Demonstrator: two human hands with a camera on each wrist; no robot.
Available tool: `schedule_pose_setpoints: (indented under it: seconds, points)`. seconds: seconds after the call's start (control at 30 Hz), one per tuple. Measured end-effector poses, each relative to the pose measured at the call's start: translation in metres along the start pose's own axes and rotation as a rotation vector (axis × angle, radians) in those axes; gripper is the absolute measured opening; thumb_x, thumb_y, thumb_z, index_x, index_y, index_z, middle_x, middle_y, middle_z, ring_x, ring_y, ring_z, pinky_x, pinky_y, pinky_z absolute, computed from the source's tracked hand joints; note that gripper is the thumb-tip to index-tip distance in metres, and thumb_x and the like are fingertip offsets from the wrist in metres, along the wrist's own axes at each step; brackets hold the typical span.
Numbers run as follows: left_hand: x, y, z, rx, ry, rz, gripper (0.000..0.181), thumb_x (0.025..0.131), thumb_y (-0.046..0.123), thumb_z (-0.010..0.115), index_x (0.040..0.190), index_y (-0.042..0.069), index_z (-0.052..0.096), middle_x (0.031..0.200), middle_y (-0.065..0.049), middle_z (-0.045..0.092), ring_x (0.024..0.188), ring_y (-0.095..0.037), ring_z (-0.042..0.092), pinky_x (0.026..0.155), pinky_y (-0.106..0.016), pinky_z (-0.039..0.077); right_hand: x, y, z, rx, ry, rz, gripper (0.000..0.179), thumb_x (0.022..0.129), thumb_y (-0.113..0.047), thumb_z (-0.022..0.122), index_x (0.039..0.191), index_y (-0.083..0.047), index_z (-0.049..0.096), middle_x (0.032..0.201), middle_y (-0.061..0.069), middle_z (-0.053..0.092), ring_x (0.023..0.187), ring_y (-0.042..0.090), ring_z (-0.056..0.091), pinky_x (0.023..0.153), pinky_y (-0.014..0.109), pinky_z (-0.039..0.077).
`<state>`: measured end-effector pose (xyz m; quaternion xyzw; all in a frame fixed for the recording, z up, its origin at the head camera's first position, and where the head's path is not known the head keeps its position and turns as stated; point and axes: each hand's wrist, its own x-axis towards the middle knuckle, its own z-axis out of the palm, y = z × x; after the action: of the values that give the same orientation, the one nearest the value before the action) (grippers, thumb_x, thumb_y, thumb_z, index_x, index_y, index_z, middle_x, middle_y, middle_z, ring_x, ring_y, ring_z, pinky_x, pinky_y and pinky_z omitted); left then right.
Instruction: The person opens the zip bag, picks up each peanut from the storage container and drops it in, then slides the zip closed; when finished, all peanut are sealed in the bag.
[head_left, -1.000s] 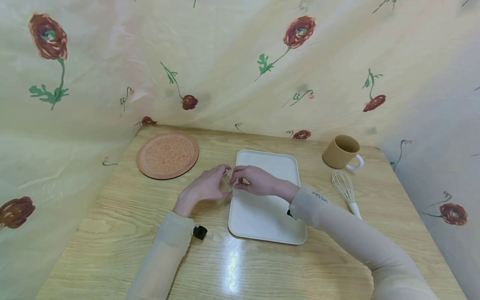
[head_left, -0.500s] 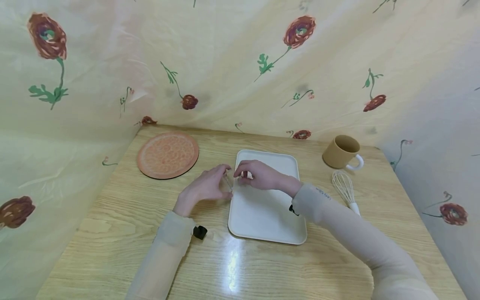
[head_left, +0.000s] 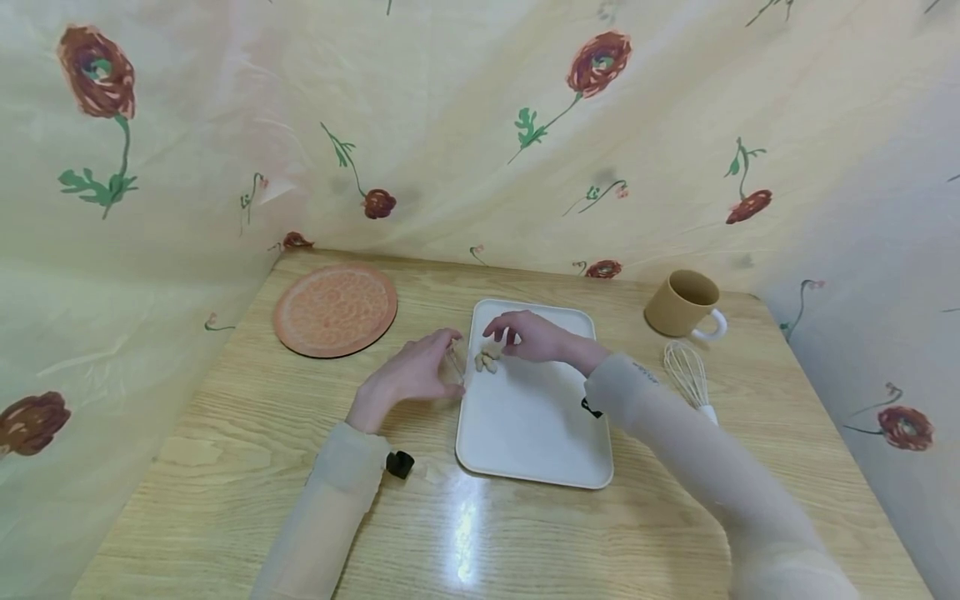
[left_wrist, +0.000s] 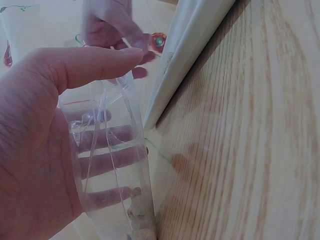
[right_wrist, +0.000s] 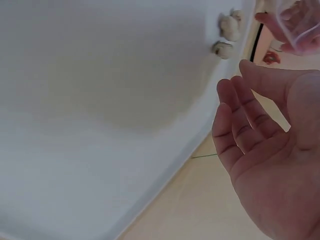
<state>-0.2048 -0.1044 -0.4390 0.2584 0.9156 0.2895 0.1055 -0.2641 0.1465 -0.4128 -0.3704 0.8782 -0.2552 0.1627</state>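
A clear plastic bag (left_wrist: 112, 165) with several beige lumps (left_wrist: 142, 215) low inside is held by my left hand (head_left: 408, 369) at the tray's left edge. In the left wrist view the thumb lies across the bag's mouth, and the fingers show through the plastic. Several small pale beige lumps (head_left: 486, 362) rest on the white tray (head_left: 536, 433) near its left rim; they are knobbly, with darker spots in the right wrist view. Over the tray's upper part is my right hand (head_left: 534, 335), its fingers loosely bent and nothing between them, just beyond those lumps.
A round orange patterned mat (head_left: 335, 311) lies at the back left of the wooden table (head_left: 247, 467). At the back right stands a tan mug (head_left: 678, 304) with a white handle, and a whisk (head_left: 687, 375) lies before it. Flower-patterned sheeting (head_left: 450, 125) hangs behind the table.
My right hand has moved away from the bag, to the right and farther back over the tray. The pale lumps on the tray have come into view. The left hand has stayed put.
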Motion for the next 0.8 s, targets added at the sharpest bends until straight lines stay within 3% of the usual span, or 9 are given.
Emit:
schedule_pose_setpoints:
  seconds: [0.17, 0.4, 0.8]
  points:
    - [0.0, 0.0, -0.001, -0.008, -0.007, 0.0, 0.082, 0.082, 0.037, 0.081, 0.146, 0.009, 0.038, 0.137, -0.009, 0.053, 0.126, -0.024, 0.05, 0.109, -0.053, 0.032, 0.004, 0.007, 0.01, 0.001, -0.045, 0.057, 0.039, 0.089, 0.009, 0.062, 0.126, -0.001, 0.064, 0.104, 0.011, 0.066, 0.092, 0.024, 0.061, 0.084, 0.037, 0.051]
    - [0.0, 0.0, -0.001, -0.005, -0.008, -0.003, 0.082, 0.082, 0.038, 0.081, 0.146, 0.01, 0.038, 0.136, -0.008, 0.054, 0.125, -0.023, 0.051, 0.109, -0.052, 0.032, 0.009, 0.008, 0.017, -0.073, -0.055, 0.047, 0.039, 0.087, 0.006, 0.066, 0.125, -0.004, 0.066, 0.097, 0.006, 0.064, 0.086, 0.02, 0.057, 0.079, 0.034, 0.049]
    - [0.0, 0.0, -0.001, -0.005, -0.004, -0.001, 0.082, 0.082, 0.037, 0.081, 0.146, 0.009, 0.039, 0.134, -0.008, 0.055, 0.124, -0.023, 0.051, 0.109, -0.052, 0.032, 0.01, 0.007, 0.02, -0.084, -0.059, 0.087, 0.035, 0.089, 0.003, 0.067, 0.123, -0.007, 0.068, 0.096, 0.003, 0.063, 0.086, 0.019, 0.055, 0.08, 0.033, 0.048]
